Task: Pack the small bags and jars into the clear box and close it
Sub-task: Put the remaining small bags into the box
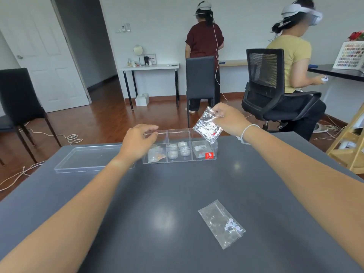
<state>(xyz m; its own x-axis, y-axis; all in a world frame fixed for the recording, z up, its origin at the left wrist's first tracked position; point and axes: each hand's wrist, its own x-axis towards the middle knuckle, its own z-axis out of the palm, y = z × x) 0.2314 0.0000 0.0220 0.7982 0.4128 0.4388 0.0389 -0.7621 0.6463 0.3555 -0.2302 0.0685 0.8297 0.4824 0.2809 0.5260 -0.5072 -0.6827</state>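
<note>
A clear box (178,160) with three compartments stands open at the far side of the dark table. Its middle compartment holds several small round jars (178,150); the left one holds a small bag (155,155) and the right one another bag (201,150). My right hand (228,118) pinches the top of a silvery small bag (206,128) and holds it above the box's right compartment. My left hand (140,137) rests on the box's left end, fingers over the rim. Another small bag (221,223) with pale beads lies flat on the table near me.
The box's clear lid (88,159) lies on the table left of the box. Beyond the table's far edge are black chairs (201,79), two people wearing headsets, white cables on the wooden floor and a wooden shelf (352,146) at the right.
</note>
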